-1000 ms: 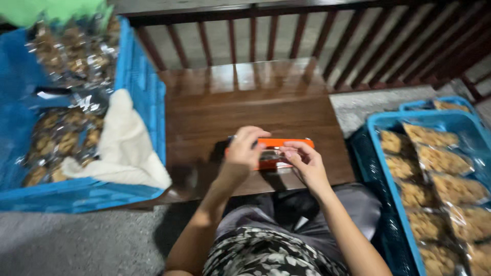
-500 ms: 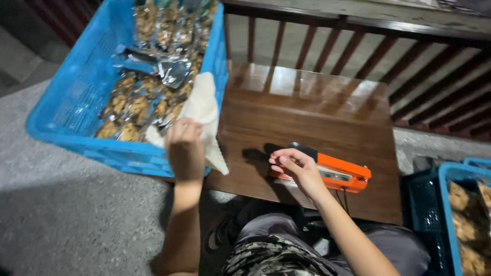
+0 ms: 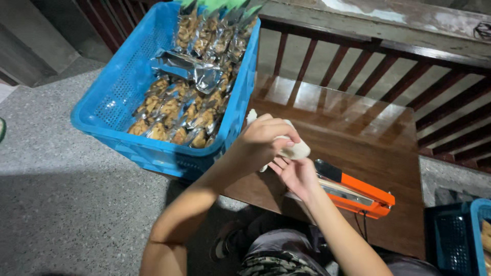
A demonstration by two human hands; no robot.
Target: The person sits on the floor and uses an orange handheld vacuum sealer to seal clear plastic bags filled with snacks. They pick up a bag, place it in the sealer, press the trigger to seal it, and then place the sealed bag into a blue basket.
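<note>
My left hand (image 3: pixel 263 138) is closed around a crumpled white cloth (image 3: pixel 295 150) above the near left corner of the brown wooden table (image 3: pixel 358 133). My right hand (image 3: pixel 295 176) is just below it, fingers spread and touching the underside of the cloth. An orange and black heat sealer (image 3: pixel 358 191) lies on the table right beside my right hand. To the left stands a blue plastic crate (image 3: pixel 110 110) filled with several clear and foil bags of snacks (image 3: pixel 179 110).
A dark wooden railing (image 3: pixel 388 66) runs behind the table. Part of another blue crate (image 3: pixel 468 235) shows at the lower right. The grey speckled floor (image 3: pixel 66 204) lies to the left. My knees are under the table's near edge.
My left hand has lifted the white cloth off the crate's edge and brought it to the right hand. The right hand left the sealer and met the cloth. The view shifted left.
</note>
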